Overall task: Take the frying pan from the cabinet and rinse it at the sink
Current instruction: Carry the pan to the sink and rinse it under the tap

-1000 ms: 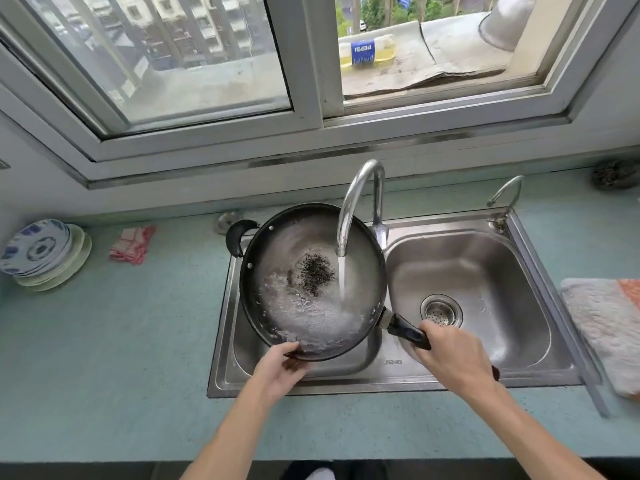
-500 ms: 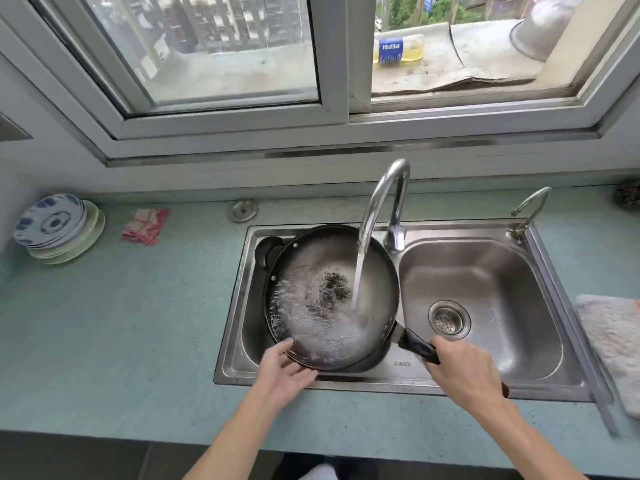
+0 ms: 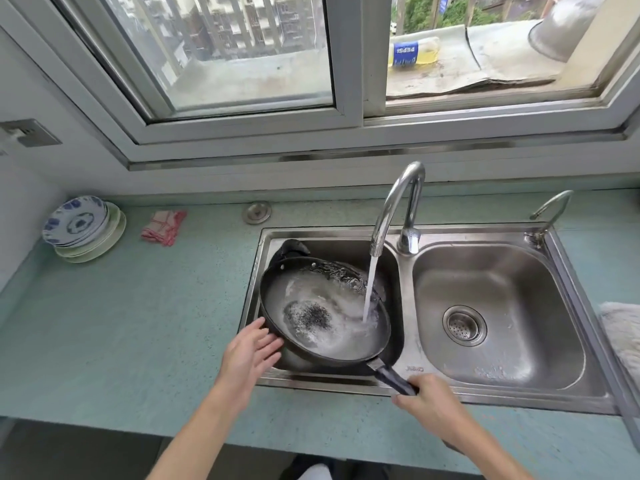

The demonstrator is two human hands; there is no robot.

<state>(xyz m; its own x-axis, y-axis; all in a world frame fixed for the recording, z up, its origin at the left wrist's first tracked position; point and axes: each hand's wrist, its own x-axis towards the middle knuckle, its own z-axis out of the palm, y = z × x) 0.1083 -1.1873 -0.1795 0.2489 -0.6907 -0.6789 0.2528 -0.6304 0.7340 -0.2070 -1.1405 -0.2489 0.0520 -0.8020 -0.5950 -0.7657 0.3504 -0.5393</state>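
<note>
A black frying pan (image 3: 311, 306) sits tilted in the left basin of the steel double sink (image 3: 401, 379), with water and a worn dark patch inside. Water streams from the curved faucet (image 3: 398, 206) onto the pan's right side. My right hand (image 3: 433, 407) grips the pan's dark long handle at the sink's front rim. My left hand (image 3: 249, 351) is beside the pan's left rim, fingers spread and touching or nearly touching it, holding nothing.
Stacked plates (image 3: 83, 226) and a red-checked cloth (image 3: 162, 226) lie at the back left of the green counter (image 3: 121, 323). A small second tap (image 3: 550, 209) stands behind the right basin (image 3: 491, 320). A towel (image 3: 623, 334) lies at the right edge.
The pan has dropped lower into the left basin and tilted. My left hand has let go of the front rim and now sits open at the pan's left side.
</note>
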